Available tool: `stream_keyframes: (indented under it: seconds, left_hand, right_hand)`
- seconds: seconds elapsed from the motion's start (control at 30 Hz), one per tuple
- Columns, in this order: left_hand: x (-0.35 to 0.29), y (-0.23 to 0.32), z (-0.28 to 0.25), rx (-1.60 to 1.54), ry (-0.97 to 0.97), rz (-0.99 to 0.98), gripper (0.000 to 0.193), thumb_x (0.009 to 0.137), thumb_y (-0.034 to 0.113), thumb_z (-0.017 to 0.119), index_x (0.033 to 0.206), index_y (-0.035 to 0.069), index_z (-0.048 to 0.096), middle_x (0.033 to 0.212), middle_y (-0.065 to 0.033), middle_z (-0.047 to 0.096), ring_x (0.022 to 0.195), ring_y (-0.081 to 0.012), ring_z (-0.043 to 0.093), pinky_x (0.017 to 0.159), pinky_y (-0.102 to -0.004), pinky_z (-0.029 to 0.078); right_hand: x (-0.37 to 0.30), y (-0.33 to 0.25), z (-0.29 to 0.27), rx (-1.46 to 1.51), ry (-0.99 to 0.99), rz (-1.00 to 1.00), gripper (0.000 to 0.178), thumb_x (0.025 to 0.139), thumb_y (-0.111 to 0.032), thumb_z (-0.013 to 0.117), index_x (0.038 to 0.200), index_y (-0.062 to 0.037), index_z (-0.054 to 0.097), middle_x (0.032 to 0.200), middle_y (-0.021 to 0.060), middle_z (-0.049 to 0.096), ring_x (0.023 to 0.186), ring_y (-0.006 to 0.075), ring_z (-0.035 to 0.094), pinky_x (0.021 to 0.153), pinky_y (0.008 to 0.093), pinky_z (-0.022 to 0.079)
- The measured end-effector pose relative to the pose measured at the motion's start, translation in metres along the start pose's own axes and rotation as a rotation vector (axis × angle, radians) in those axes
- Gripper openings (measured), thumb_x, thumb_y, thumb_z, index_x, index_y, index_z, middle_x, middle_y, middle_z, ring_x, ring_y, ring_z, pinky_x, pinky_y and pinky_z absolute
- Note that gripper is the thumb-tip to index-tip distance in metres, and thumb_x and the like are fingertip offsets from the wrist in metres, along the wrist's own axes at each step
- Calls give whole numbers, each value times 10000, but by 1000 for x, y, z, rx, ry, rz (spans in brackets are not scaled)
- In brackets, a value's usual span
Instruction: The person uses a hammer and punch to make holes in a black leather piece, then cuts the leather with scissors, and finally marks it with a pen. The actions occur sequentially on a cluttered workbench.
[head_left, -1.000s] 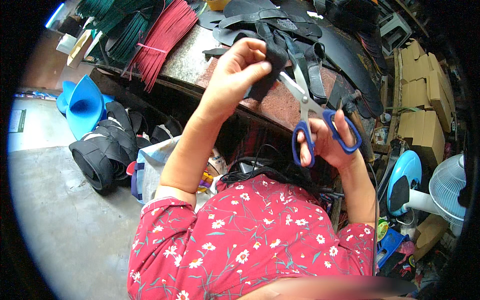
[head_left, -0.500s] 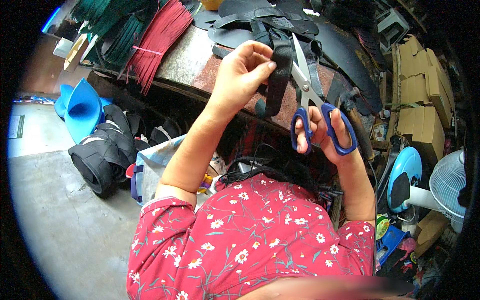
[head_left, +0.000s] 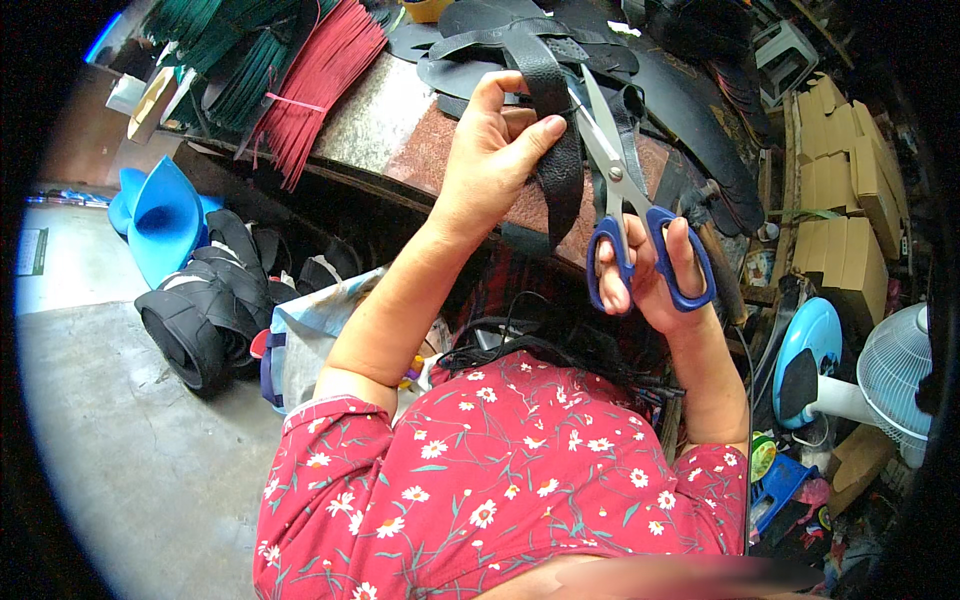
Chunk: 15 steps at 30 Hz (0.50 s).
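My left hand (head_left: 494, 150) pinches a black leather strap (head_left: 562, 190) between thumb and fingers, and the strap's lower end hangs down past the table edge. In my right hand (head_left: 650, 265) is a pair of scissors (head_left: 616, 175) with blue handles, my fingers through the loops. The blades point up and away, slightly parted, just right of the strap. Whether a blade touches the strap I cannot tell. Behind both hands, black sandal soles and straps (head_left: 470, 75) lie piled on the worktable (head_left: 425, 150).
Bundles of red strips (head_left: 315, 95) and green strips (head_left: 245, 80) lie at the table's far left. Black rolls (head_left: 200, 320) and a blue curved sheet (head_left: 165, 220) stand on the floor at left. Cardboard boxes (head_left: 840, 240) and a fan (head_left: 895, 365) are at right.
The strap has turned in my left hand, showing its grained face and bending outward. My left hand has shifted slightly right and up. The scissors' blades look closer together.
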<state>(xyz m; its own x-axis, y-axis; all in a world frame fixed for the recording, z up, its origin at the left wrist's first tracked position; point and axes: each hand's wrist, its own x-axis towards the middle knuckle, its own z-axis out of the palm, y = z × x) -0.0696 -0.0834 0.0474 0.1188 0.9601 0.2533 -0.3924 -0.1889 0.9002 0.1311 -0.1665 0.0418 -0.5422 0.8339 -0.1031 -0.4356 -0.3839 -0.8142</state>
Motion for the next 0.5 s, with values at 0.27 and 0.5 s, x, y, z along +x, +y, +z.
stream_keyframes:
  seconds: [0.27, 0.5]
  left_hand:
    - [7, 14, -16, -1, 167, 67, 241, 935, 45, 600, 1150, 31, 491, 956, -71, 656, 790, -100, 630, 671, -231, 534]
    - [108, 51, -52, 525, -141, 517, 345, 886, 132, 609, 1214, 38, 559, 954, -49, 650, 832, -160, 636, 711, -317, 506]
  right_hand:
    - [-7, 5, -6, 43, 305, 95, 611, 935, -629, 453, 867, -37, 585, 516, 11, 496, 421, 110, 469, 427, 230, 395]
    - [-23, -4, -11, -164, 414, -89, 635, 922, -671, 424, 937, -47, 541, 500, -12, 459, 425, 81, 435, 423, 199, 358]
